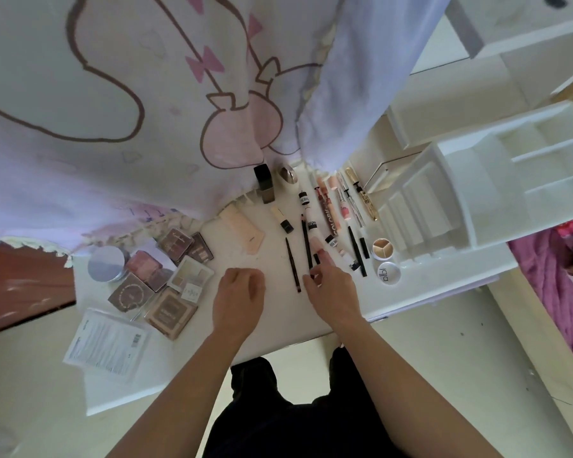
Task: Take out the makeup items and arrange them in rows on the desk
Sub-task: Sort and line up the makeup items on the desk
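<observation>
The left hand (240, 289) hangs loosely curled and empty over a bare patch of worktop (272, 325), between the palettes (166, 285) and the pencils (293, 266) and close to the near edge. The right hand (331, 287) touches the near end of one of them; I cannot tell whether it pinches. Tubes (328, 209) lie in a row beyond, hemmed by the curtain (146, 127) behind and the organizer (477, 200) at the right edge.

Right hand (331, 292) at black pencil (306, 242), left hand (240, 292) loosely curled

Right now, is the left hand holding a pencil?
No, the left hand holds nothing, while the black pencils lie by the right hand.
</observation>
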